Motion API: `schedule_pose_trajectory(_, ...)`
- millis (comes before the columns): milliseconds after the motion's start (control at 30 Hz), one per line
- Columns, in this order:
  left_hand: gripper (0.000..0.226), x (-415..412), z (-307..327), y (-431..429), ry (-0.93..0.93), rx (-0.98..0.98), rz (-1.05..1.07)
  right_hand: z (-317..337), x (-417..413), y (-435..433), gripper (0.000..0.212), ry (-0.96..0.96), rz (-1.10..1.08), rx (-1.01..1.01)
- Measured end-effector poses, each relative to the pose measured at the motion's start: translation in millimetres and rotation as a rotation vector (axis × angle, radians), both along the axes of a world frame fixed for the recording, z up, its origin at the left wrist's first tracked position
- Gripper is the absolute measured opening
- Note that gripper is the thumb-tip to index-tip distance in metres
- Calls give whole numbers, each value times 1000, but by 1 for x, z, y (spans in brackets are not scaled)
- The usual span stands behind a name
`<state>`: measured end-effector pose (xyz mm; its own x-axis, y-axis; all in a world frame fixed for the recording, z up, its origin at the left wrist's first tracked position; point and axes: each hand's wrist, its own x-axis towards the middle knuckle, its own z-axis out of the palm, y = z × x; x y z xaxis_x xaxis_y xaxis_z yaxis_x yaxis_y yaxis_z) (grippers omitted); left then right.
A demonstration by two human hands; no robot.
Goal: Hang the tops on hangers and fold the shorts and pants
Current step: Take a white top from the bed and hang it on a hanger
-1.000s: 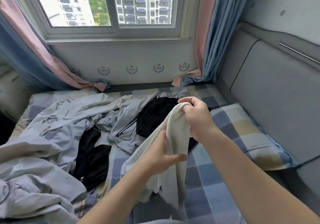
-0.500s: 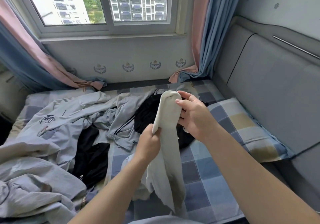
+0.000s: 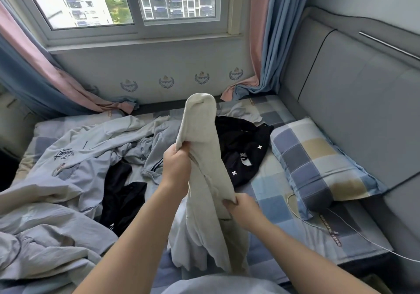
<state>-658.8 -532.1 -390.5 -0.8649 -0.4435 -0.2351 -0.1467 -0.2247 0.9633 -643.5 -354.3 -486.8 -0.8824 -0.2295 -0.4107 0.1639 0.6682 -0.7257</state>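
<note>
I hold a cream-white garment (image 3: pixel 202 157) upright over the bed. My left hand (image 3: pixel 176 166) grips its left edge near the top, and the fabric stands up above that hand in a rounded fold. Lower and to the right, my right hand (image 3: pixel 243 209) pinches the garment's right edge. Its loose lower part hangs down between my forearms. A black garment with small white crosses (image 3: pixel 243 150) lies on the bed behind it. A pale grey-blue printed top (image 3: pixel 75 157) is spread out on the left, with another black garment (image 3: pixel 122 193) beside it.
The bed has a checked sheet (image 3: pixel 270 191) and a checked pillow (image 3: pixel 318 164) against the grey padded headboard (image 3: pixel 354 103) on the right. A white cable (image 3: pixel 313 223) trails by the pillow. A crumpled grey quilt (image 3: pixel 34 237) fills the left. Window and curtains are at the back.
My left hand has risen along the garment's edge and lifted its top. My right hand let go of the top, dropped down and now pinches the right edge lower down.
</note>
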Motion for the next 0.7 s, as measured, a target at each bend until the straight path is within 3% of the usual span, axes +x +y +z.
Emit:
schedule_pose_trajectory(133,21,-3,-18,-12,-102,-74,62,16,-14,13,30,117,-67,-77)
schedule_pose_trajectory(233,21,0,-36,-11,-189,-117,-15,39,-26,11,28,166,-141,-192)
schedule_pose_trajectory(300,38,5,-45,-8,-312,-184,-194,55,-31,7,23,184,-200,-288)
schedule_pose_trajectory(400,71,16,-47,-1,-454,-353,-641,78,-41,3,14,212,-268,-406)
schedule_pose_trajectory(467,90,25,-46,8,-423,-360,-850,95,-45,-1,17,198,-321,-479)
schedule_pose_trajectory(533,96,35,-43,20,-346,-391,-928,109,-48,-5,16,136,-366,-568)
schedule_pose_trajectory(600,83,41,-43,30,-280,-469,-921,120,-50,-10,12,39,-410,-689)
schedule_pose_trajectory(700,31,43,-55,39,-205,-581,-755,133,-51,-16,11,-62,-459,-857)
